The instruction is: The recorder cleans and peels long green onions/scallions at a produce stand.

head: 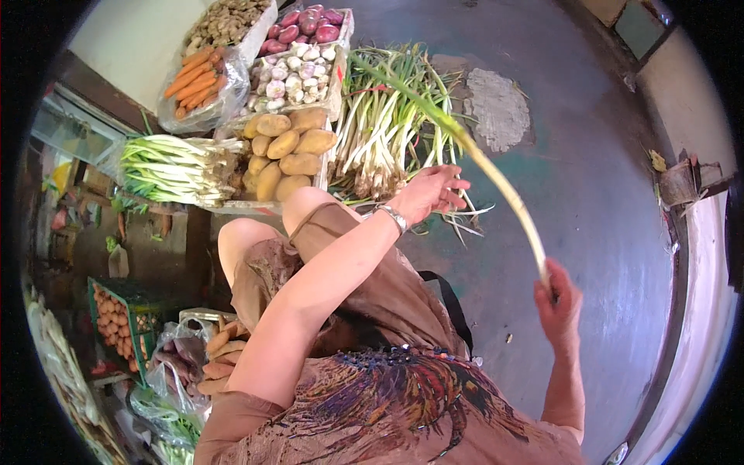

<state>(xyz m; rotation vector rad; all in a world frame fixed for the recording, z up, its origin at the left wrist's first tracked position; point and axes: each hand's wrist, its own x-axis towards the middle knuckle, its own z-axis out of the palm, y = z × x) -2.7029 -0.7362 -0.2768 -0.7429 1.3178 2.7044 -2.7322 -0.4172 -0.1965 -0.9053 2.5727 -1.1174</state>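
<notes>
My right hand (559, 299) grips the white root end of one long green onion (500, 177), whose green leaves stretch up and left over a pile. That pile of green onions (386, 119) lies on the floor in front of my knees, roots towards me. My left hand (433, 195), a metal band on its wrist, is just right of the pile's root ends, fingers apart and somewhat curled, holding nothing that shows. Some loose thin leaves (465, 218) lie below it.
At the left stand boxes of potatoes (285, 148), garlic (296, 72), red onions (305, 26) and ginger (224, 23), with bagged carrots (195, 81). A trimmed green onion bundle (180, 165) lies beside the potatoes. Sweet potatoes (224, 351) and a green crate (136, 325) sit lower left.
</notes>
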